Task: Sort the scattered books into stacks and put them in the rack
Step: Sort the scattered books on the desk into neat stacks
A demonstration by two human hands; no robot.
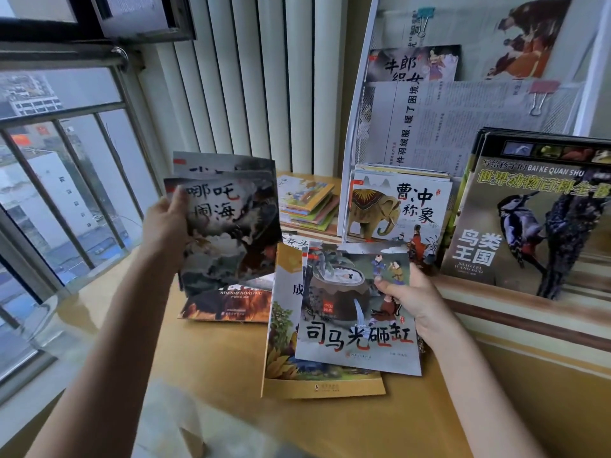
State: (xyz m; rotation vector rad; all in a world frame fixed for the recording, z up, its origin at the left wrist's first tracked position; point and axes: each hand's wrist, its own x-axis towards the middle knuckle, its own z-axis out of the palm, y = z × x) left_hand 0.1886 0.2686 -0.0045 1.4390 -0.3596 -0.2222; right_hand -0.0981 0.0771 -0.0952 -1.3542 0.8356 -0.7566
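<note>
Sorting partway. Left hand (pixel 167 223) grips two thin dark storybooks (pixel 231 226), raised upright, left of centre. Right hand (pixel 406 292) pinches glossy vat-picture storybook (pixel 357 309), thumb on cover, above yellow softcover (pixel 284 352) lying on wooden tabletop (pixel 215 358). Elephant-cover stack (pixel 396 209) and bird encyclopedias (pixel 535 219) already stand far right against white mesh rack (pixel 360 133). Flat colourful pile (pixel 307 203) and fire-cover book (pixel 228 307) remain unsorted.

Picture books (pixel 358 309) in both hands

Thin paper picture books with glossy covers (pixel 357 312) lie on a smooth yellow wooden table (pixel 215 375); behind stands a white metal mesh rack (pixel 363 104).
</note>
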